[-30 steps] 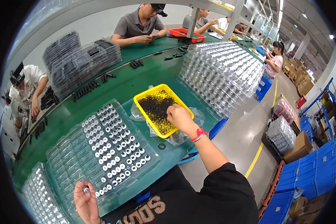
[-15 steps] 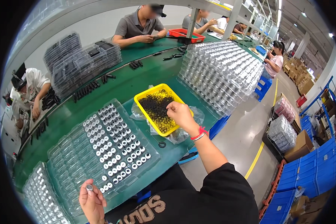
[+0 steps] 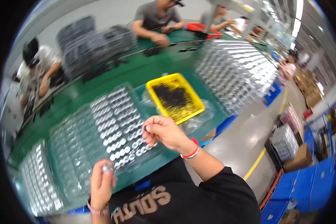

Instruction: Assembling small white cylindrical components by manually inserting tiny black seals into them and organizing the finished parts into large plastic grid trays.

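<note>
My left hand (image 3: 101, 182) pinches a small silver round part (image 3: 107, 168) at the near edge of a clear blister tray (image 3: 78, 149). Rows of silver ring-shaped parts (image 3: 119, 123) fill that tray. My right hand (image 3: 164, 131) hovers over the tray's right end with fingers curled together; whether it holds something small I cannot tell. A red band sits on its wrist. Beyond it, a yellow bin (image 3: 175, 97) holds a heap of small black parts.
The green worktable (image 3: 138, 71) carries stacks of clear trays at the right (image 3: 235, 71), near left (image 3: 37, 183) and back left (image 3: 89, 41). Other people work across the table and at the left. Blue crates (image 3: 306, 183) and cardboard boxes stand on the floor at the right.
My right hand has left the yellow bin and come back toward me over the tray. My left hand has risen slightly with the silver part. The view has tilted and blurred.
</note>
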The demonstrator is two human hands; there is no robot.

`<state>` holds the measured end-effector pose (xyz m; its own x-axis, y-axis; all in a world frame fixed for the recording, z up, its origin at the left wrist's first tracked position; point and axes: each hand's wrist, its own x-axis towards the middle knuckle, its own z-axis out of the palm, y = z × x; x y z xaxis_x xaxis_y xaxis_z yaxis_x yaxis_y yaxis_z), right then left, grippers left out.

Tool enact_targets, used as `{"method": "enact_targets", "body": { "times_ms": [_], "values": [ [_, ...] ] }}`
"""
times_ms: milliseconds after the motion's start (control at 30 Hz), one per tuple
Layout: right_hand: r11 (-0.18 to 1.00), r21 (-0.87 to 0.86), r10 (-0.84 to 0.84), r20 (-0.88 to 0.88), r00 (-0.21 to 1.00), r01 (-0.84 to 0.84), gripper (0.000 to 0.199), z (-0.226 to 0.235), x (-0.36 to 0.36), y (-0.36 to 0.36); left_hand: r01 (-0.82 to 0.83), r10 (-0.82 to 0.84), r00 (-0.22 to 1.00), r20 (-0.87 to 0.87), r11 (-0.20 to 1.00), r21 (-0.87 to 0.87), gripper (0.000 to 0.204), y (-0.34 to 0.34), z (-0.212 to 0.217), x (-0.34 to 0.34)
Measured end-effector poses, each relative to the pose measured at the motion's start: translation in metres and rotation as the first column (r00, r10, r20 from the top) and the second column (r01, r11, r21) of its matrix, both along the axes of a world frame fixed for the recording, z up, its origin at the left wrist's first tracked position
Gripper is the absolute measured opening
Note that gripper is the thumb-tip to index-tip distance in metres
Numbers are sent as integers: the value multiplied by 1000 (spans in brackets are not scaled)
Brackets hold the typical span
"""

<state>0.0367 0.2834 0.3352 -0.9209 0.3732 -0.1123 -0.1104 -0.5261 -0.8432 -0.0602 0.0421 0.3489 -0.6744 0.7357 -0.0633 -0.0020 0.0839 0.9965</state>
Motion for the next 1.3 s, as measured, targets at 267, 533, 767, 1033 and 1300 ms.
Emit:
{"method": "enact_targets", "body": {
  "times_ms": [267,533,767,1033,1300],
  "values": [
    [967,149,202,55,978,-208,6,7,-3,-68,286,-279,920,-274,958,-17,33,15,-14,-5],
    [925,315,182,124,975,-213,5,5,-5,-74,303,-313,892,-327,949,-81,31,14,-14,-3],
    [709,696,155,3,988,-113,6,9,-4,-72,279,-308,791,-529,951,-136,25,14,-12,-4],
    [453,891,87,-75,993,28,6,5,-6,-71,203,-229,452,-862,968,-150,19,17,-16,-2],
    [959,222,157,110,981,-178,3,3,-5,-66,41,7,854,-521,996,81,17,6,-26,-12]
  ]
}}
